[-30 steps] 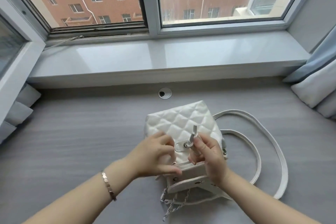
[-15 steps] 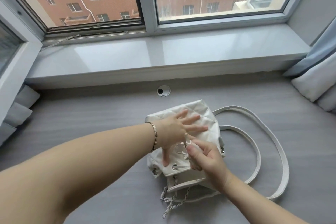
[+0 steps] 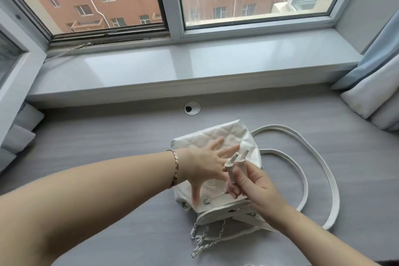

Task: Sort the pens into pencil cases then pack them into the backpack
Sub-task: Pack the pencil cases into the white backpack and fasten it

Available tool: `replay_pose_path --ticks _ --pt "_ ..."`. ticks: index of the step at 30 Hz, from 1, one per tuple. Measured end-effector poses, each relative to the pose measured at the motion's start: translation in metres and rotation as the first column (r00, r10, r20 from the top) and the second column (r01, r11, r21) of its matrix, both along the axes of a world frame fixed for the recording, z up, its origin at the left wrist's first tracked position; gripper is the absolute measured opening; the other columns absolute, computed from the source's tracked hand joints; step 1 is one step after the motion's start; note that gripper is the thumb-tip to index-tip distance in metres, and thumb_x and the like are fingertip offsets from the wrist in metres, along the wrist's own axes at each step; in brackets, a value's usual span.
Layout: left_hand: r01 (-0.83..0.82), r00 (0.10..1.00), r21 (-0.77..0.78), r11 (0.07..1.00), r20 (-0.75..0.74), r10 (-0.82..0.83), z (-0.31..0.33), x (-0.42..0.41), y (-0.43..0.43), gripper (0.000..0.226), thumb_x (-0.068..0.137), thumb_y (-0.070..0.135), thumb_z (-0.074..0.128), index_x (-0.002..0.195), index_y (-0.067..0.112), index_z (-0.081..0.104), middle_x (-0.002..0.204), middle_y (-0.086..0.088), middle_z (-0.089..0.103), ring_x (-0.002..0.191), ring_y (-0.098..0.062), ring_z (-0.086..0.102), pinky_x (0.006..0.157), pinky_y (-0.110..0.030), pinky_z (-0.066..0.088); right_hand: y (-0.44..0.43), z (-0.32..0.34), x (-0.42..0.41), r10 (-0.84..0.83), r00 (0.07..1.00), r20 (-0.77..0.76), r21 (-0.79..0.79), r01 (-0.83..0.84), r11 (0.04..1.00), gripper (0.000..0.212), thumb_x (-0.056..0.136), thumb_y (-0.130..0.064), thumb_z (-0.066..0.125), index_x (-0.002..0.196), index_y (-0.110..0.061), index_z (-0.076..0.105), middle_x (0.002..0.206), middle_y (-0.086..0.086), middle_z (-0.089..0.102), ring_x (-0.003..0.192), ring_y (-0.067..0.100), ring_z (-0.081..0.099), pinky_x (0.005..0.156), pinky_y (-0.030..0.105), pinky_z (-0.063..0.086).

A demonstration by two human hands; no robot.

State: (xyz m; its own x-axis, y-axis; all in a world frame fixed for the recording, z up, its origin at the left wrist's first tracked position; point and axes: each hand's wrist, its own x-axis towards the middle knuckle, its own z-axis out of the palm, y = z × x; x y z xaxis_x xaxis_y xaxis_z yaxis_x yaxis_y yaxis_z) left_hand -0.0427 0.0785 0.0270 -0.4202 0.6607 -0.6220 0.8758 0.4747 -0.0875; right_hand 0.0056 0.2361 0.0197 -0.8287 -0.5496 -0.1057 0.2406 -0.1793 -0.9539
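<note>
Grey wood-grain desktop (image 3: 86, 147) runs under a wide window with a pale sill (image 3: 194, 67), and near the person lies one white quilted leather backpack (image 3: 216, 134), on its side with its mouth toward them. From where I stand the left hand (image 3: 203, 166) lies flat on the quilted panel, fingers straight and spread, pressing it down. The right hand (image 3: 254, 185) pinches the two white drawstring cords (image 3: 235, 158) between thumb and fingers, lifted just above the bag. I'd judge this the closing step: no pens or pencil cases show on the desk, so sorting and packing look done, though I cannot see inside the bag; drawing the cord tight and fastening the flap (image 3: 218, 211) seem left. Counted: one backpack, two cord ends, two white shoulder straps (image 3: 302, 170) looped to the right, one silver chain (image 3: 207, 237) at the near edge, one round cable grommet (image 3: 192, 108) by the sill
</note>
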Motion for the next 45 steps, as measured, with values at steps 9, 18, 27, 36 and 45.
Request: replay_pose_path --ticks 9,18,27,36,45 --pt "-0.14 0.988 -0.07 0.988 -0.079 0.135 -0.007 0.008 0.022 0.118 0.048 0.068 0.075 0.147 0.029 0.024 0.156 0.005 -0.023 0.137 -0.042 -0.029 0.1 -0.078 0.003 0.017 0.004 0.008 0.115 0.975 0.189 -0.003 -0.117 0.993 0.057 0.052 -0.062 0.077 0.069 -0.01 0.064 0.053 -0.006 0.049 0.049 0.006 0.043 0.052 0.015 0.036" --pt "-0.174 0.97 0.019 0.984 -0.171 0.175 -0.024 0.013 0.015 0.121 0.045 0.072 0.073 0.143 0.053 0.005 0.157 0.003 -0.019 0.139 -0.044 -0.021 0.097 -0.079 -0.002 0.008 0.016 0.021 0.238 0.967 0.086 0.087 -0.245 0.966 0.018 0.076 -0.038 0.059 0.063 -0.027 0.067 0.059 -0.014 0.059 0.057 -0.003 0.044 0.062 0.011 0.037" --pt "-0.843 0.403 0.537 -0.007 0.64 0.654 0.069 0.038 0.006 0.031 0.094 0.041 0.046 0.081 0.017 0.061 0.071 0.007 0.061 0.065 -0.009 0.061 0.064 -0.026 0.047 0.002 0.015 0.012 0.129 0.992 0.004 0.171 -0.128 0.977 0.032 0.081 -0.049 0.051 0.078 -0.018 0.058 0.052 -0.014 0.041 0.052 0.0 0.035 0.054 0.011 0.032" --pt "-0.722 0.605 0.595 0.352 0.296 0.739 0.062 0.05 0.017 0.029 0.094 0.035 0.047 0.071 0.018 0.042 0.06 0.005 0.042 0.062 -0.016 0.041 0.059 -0.03 0.03 -0.015 0.015 0.006 0.194 0.981 -0.027 0.307 -0.177 0.935 0.023 0.075 -0.024 0.044 0.056 -0.025 0.057 0.055 -0.013 0.052 0.055 -0.001 0.043 0.059 0.014 0.035" --pt "-0.781 0.57 0.497 0.378 0.321 0.756 0.066 0.047 0.011 0.034 0.085 0.02 0.054 0.058 0.022 0.032 0.058 0.005 0.04 0.057 -0.012 0.036 0.048 -0.019 0.026 -0.006 0.004 -0.009 0.368 0.926 0.085 0.545 -0.352 0.761 0.022 0.072 -0.029 0.052 0.073 -0.013 0.068 0.092 0.001 0.062 0.088 0.007 0.056 0.081 0.021 0.041"
